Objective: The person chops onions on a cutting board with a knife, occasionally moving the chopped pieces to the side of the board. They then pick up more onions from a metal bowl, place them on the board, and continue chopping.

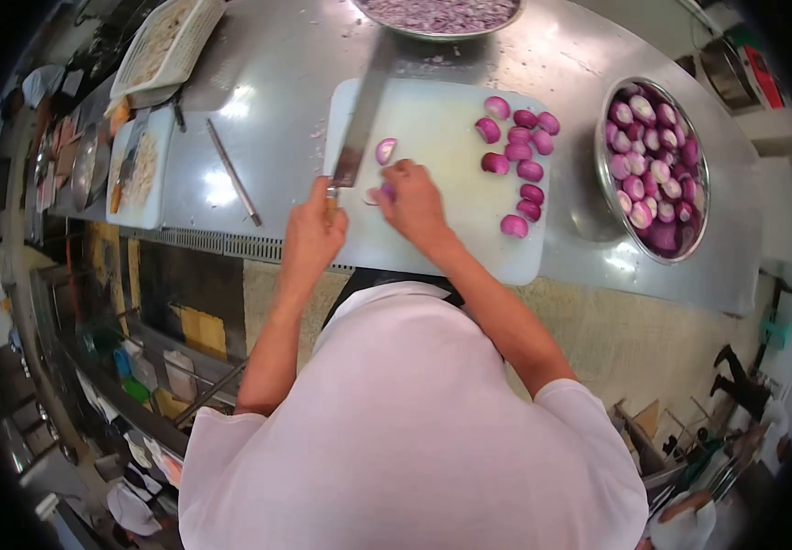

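Gripping a knife (366, 105) with left hand (314, 229) — right hand (413, 205) closed on onion piece (388, 190).

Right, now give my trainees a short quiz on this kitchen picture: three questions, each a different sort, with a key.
1. Multiple choice: on which side of the cutting board does the bowl of unchopped onions stand, as the person sees it?
A) left
B) right
C) beyond the far edge

2. True or false: the right hand holds the knife.

3. Fill in: the bowl beyond the cutting board's far edge holds onion that has been ____.

Key
1. B.
2. False: the left hand grips its handle, while the right hand is at a piece of onion.
3. Chopped.
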